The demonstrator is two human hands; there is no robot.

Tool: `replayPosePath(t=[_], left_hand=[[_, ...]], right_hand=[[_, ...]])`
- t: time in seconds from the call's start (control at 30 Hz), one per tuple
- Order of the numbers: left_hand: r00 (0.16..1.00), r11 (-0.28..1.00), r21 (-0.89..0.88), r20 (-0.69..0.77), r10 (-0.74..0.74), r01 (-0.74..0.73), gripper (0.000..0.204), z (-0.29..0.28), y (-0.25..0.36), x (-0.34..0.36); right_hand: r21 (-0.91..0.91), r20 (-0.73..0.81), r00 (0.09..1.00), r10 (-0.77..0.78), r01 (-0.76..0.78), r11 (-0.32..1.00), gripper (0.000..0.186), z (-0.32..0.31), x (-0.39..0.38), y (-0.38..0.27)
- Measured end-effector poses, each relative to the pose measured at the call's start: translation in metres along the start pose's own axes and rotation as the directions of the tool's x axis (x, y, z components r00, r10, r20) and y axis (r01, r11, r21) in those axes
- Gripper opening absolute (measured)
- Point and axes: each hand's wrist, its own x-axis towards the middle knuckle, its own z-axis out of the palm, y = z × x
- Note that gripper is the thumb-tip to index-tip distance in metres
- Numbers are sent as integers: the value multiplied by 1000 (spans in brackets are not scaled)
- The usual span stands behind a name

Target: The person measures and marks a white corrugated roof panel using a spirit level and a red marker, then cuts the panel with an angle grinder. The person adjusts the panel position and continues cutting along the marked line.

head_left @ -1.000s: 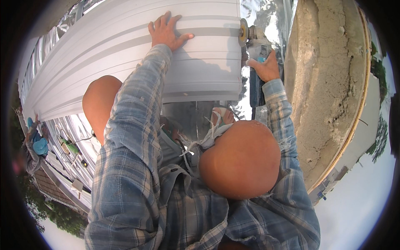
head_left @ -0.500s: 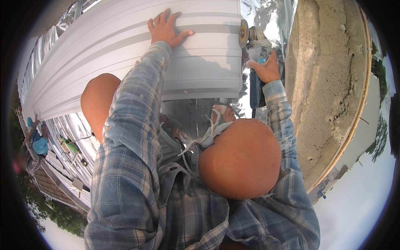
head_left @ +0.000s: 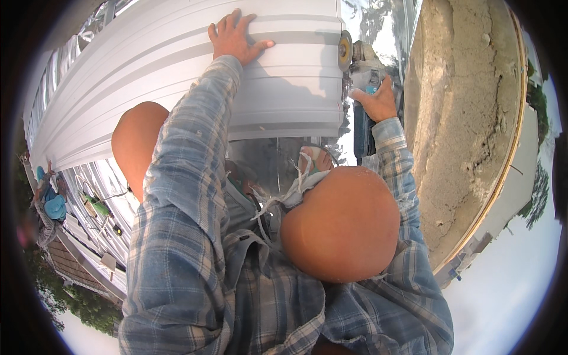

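My left hand (head_left: 236,38) lies with spread fingers on a pale ribbed metal roofing sheet (head_left: 284,89), pressing near its far part. On the sheet's right edge, my right hand (head_left: 378,102) is wrapped round the body of an angle grinder (head_left: 363,133). Its yellowish disc (head_left: 345,51) stands upright along that edge; whether it touches the metal I cannot tell. The fingers under the grinder are hidden. Shadows of my arm and the tool fall across the sheet.
Shiny foil (head_left: 370,23) runs beneath the sheet's right end, beside a rough cracked concrete wall (head_left: 461,118). My bare knees (head_left: 340,225) stick up between my arms. At far left, another person (head_left: 53,204) is by the sheet's end, near a green power tool (head_left: 97,205).
The grinder and my right hand have shifted slightly toward me along the sheet's edge. My left hand stays on the sheet in nearly the same spot.
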Motion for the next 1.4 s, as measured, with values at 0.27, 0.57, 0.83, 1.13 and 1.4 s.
replayPosePath(t=[0.27,0.57,0.83,1.13,1.4], left_hand=[[1000,1000,-4,-4,16,-16,89,0,-1,1],[1000,1000,4,-7,13,-13,92,2,0,0],[990,996,88,-136,35,-23,89,25,-10,4],[996,998,52,-80,44,-40,90,21,-9,2],[997,998,43,-62,51,-48,90,21,-9,1]], right_hand=[[23,-10,998,-62,62,998,90,1,-3,14],[0,16,1000,-11,11,1000,91,-1,-14,9],[21,33,999,-8,7,1000,92,0,-16,12],[42,46,999,0,-2,999,90,1,-20,15],[-6,21,1000,-22,22,1000,89,2,-22,24]])
